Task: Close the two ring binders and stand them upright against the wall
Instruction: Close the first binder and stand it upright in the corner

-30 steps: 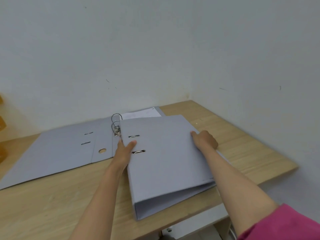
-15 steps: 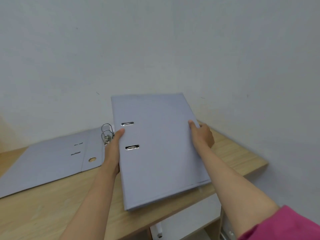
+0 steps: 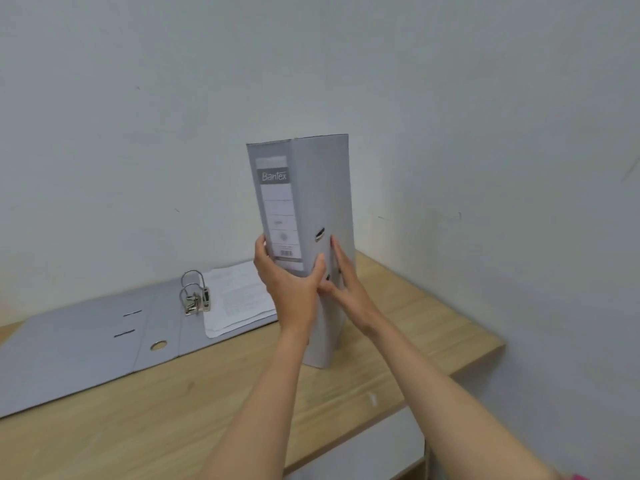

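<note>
A closed grey ring binder [image 3: 325, 188] is upright above the wooden desk [image 3: 408, 327], its labelled spine facing me, its lower corner near or on the desk top. My left hand [image 3: 287, 282] wraps around the lower spine. My right hand [image 3: 346, 282] lies flat against the binder's right cover, fingers pointing up. A second grey binder [image 3: 83, 341] lies open and flat on the desk to the left, its metal rings [image 3: 192, 292] standing up and white papers [image 3: 239, 296] on its right half.
White walls meet in a corner [image 3: 360, 209] right behind the held binder. The desk's right edge [image 3: 485, 355] ends close to the side wall. A pale surface [image 3: 374, 448] shows below the desk's front edge.
The closed binder went from lying flat on the desk, to tilted up, to upright with its spine toward me. My left hand shifted onto the spine. The open binder stayed put.
</note>
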